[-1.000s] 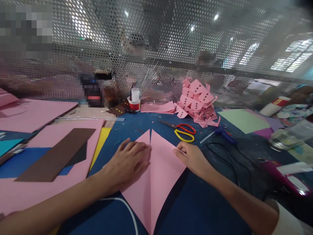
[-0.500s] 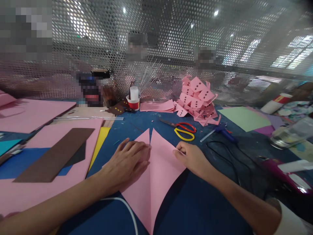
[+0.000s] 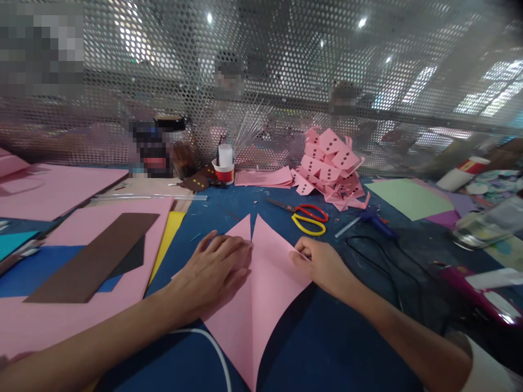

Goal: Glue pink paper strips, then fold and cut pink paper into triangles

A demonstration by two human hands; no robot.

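Observation:
A pink sheet of paper (image 3: 261, 294) lies folded into a kite shape on the blue table (image 3: 327, 348), both flaps meeting along a centre line. My left hand (image 3: 212, 269) rests flat on the left flap, fingers stretched out and pressing it down. My right hand (image 3: 321, 264) sits at the right corner of the paper with fingers curled, pinching the flap's edge.
Red and yellow scissors (image 3: 304, 218) lie just beyond the paper. A heap of pink cut pieces (image 3: 333, 171) and a red cup (image 3: 224, 171) stand by the perforated metal screen (image 3: 286, 81). Pink, brown and yellow sheets (image 3: 93, 256) cover the left. A black cable (image 3: 388, 272) runs at right.

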